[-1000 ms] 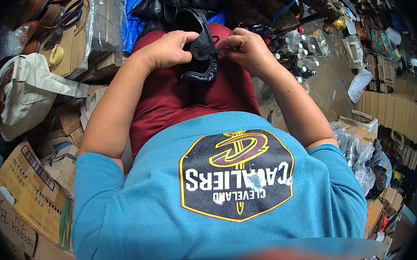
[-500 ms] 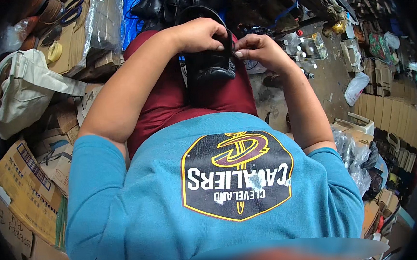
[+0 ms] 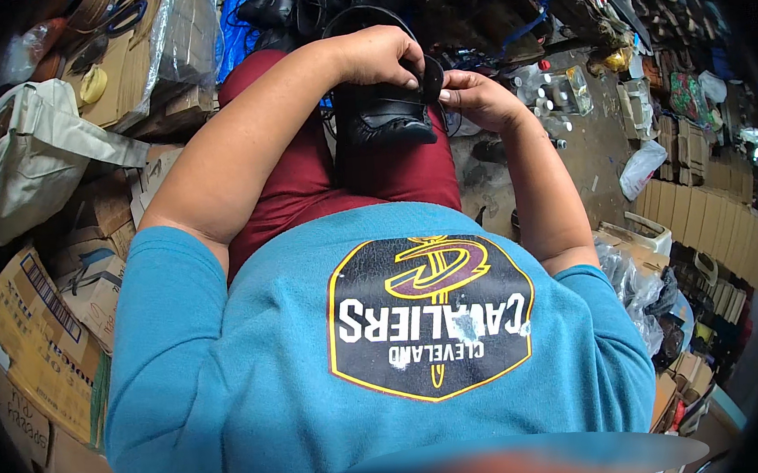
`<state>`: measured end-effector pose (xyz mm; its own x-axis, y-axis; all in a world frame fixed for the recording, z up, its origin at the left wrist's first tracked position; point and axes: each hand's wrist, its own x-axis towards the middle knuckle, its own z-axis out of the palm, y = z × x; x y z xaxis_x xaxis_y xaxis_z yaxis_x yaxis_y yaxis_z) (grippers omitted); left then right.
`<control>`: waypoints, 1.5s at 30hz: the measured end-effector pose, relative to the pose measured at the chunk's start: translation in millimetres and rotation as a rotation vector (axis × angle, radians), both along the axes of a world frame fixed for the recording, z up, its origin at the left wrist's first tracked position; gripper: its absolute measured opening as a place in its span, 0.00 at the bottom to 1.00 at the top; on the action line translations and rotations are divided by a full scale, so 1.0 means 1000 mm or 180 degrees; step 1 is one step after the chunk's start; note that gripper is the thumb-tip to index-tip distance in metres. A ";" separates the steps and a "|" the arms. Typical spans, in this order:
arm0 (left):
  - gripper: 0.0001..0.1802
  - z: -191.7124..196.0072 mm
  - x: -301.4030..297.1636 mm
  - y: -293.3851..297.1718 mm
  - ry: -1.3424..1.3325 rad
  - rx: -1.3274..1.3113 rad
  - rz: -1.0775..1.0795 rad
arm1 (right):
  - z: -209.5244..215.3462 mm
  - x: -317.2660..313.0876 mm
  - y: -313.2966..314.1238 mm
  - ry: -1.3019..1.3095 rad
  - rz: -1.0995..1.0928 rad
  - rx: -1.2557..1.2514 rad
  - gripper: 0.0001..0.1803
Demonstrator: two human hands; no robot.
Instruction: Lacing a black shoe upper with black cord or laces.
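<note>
black leather shoe (image 3: 385, 113) on the lap, both hands at its collar

left hand (image 3: 375, 54) curls over the top of the shoe, fingers bent and pinching the rim of the opening; right hand (image 3: 475, 98) comes in from the side, thumb and fingertips closed on the same edge, maybe on a tongue or flap, too small to tell. shoe rests on the dark red trousers (image 3: 304, 167), toe pointing back toward the body, sole down. looks mid-job: upper seems whole and shaped, hands busy at the opening only, can't tell if laces or lining are in yet, so finishing there looks left to do. more black shoes (image 3: 292, 1) piled just beyond the knees, cardboard boxes (image 3: 33, 322) to the left, small bottles (image 3: 553, 92) on the floor to the right
</note>
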<state>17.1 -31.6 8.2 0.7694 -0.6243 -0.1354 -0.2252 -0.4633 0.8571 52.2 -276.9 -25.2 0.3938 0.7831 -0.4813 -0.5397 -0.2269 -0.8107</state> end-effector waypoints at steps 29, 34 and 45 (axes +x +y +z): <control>0.11 0.000 -0.085 0.007 -0.1639 0.0691 0.1708 | 0.042 -0.038 0.035 -0.1902 -0.0284 -0.0824 0.07; 0.10 -0.004 -0.088 0.012 -0.1351 0.0764 0.1711 | 0.030 -0.050 0.060 -0.2567 -0.0272 -0.0783 0.07; 0.09 0.000 -0.101 0.034 -0.1654 0.1134 0.1171 | 0.024 -0.045 0.077 -0.3804 0.0247 -0.0652 0.40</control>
<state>-83.5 2.1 8.6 0.9411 -0.2992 0.1576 -0.3380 -0.8182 0.4650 7.5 -200.0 -1.5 0.6295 0.7762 0.0355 0.5441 -0.4078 -0.7333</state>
